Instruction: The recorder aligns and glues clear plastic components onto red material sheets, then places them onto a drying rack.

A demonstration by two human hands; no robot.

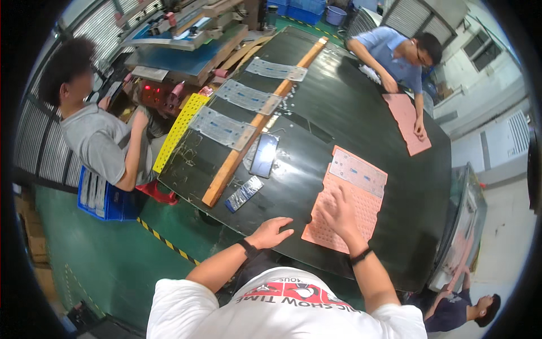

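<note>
The head view showed two pink boards on one dark bench [412, 195]. The near pink board [366, 210] lay right of centre in the frame; the far pink board [403, 116] lay at the upper right, where a person in blue [389, 51] had a hand on it.

Four grey strips were counted on the bench: three strips [248, 97] lay across a single wooden bar [261, 121] in the upper left-centre, and the fourth strip [358, 171] covered the top end of the near board. One glossy slab [264, 155] and one silver-blue packet [244, 194] lay left of centre, and one yellow board [179, 133] stood out farther left, near a person in grey [99, 135].

The left hand [272, 233], at lower centre, had its grip loosely open, the fingers bent, with nothing seen in it. The right hand [339, 214] was over the near board, its grip partly open, holding nothing visible; whether the fingertips touched the board could not be told.
</note>
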